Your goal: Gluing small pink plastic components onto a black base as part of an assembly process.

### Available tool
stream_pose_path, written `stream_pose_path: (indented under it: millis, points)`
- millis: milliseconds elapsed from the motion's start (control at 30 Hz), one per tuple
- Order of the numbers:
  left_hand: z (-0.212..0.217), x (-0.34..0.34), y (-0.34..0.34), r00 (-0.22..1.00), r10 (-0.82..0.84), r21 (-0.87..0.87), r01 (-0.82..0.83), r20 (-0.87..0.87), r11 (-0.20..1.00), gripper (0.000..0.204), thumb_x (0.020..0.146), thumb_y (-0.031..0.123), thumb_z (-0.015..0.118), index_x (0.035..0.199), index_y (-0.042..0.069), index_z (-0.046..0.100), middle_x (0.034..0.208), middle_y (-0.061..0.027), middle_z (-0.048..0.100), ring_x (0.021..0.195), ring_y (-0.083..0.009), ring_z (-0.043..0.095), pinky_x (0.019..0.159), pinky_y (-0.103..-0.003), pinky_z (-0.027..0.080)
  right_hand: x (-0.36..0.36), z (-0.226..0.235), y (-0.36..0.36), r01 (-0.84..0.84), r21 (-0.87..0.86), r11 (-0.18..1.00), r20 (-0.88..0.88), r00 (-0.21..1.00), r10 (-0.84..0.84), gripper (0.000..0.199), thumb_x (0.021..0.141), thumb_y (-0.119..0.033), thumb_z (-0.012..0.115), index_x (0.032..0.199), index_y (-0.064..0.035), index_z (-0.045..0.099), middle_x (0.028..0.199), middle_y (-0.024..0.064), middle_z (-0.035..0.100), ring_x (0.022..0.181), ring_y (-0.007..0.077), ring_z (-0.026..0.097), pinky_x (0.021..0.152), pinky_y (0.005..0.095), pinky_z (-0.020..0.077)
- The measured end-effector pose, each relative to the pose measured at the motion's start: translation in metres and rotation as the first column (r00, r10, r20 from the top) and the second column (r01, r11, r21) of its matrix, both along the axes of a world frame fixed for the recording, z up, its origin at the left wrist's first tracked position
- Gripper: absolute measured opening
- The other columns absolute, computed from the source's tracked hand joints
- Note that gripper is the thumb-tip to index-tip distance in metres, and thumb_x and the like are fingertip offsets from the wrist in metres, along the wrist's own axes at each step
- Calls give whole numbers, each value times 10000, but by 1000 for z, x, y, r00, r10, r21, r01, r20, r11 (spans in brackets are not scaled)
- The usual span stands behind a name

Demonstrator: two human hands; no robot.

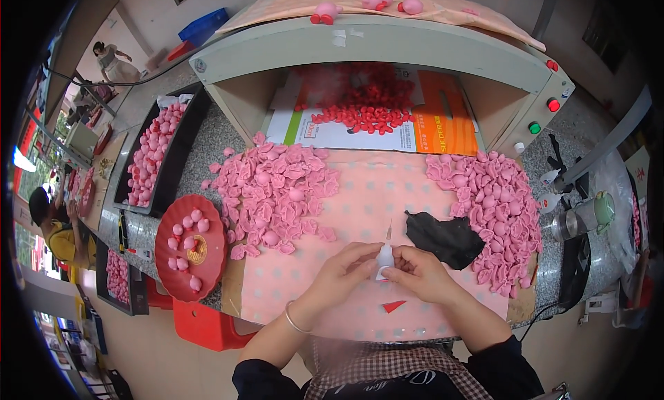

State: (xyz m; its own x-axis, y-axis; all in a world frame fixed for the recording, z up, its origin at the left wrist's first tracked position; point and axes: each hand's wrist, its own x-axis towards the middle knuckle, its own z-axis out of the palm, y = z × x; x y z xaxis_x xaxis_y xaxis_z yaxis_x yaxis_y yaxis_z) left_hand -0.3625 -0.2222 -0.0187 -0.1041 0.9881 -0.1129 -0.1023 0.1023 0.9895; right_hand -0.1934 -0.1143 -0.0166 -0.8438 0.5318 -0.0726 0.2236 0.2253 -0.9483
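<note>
A small white squeeze bottle with a thin nozzle [384,257] stands upright between both my hands over the pink dotted cloth [366,192]. My left hand [340,270] pinches it from the left and my right hand [418,272] grips it from the right. A heap of pink moulded pieces [277,192] lies just beyond my left hand. Another heap of pink pieces [494,206] lies to the right. A black rag [443,237] rests right behind my right hand. A small red triangle scrap [393,306] lies on the cloth below my hands.
A red plate [190,251] with a few pink pieces sits at the left edge. A black tray [153,154] of pink pieces lies further left. Small red pieces [363,113] cover paper inside the grey machine opening [387,47]. A jar [584,216] stands at right. Other people work at far left.
</note>
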Motion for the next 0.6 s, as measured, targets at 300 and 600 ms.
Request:
stream_pose_path:
  millis: [300, 600]
  points:
    - [-2, 15, -20, 980, 63, -13, -62, 190, 998, 316, 897, 56, 510, 1209, 5, 504, 1148, -30, 524, 1007, -111, 508, 864, -257, 417, 8, 8, -13, 34, 69, 997, -122, 992, -26, 214, 829, -132, 650, 958, 24, 581, 825, 48, 589, 701, 76, 557, 610, 222, 469]
    - [7, 30, -15, 991, 77, 0, -77, 114, 997, 324, 866, 116, 592, 1163, 8, 519, 1070, -59, 558, 1005, -157, 554, 840, -283, 468, 19, 29, -9, 63, 203, 977, -123, 992, -38, 243, 775, -135, 696, 956, -10, 595, 829, 35, 552, 670, 87, 537, 582, 211, 450]
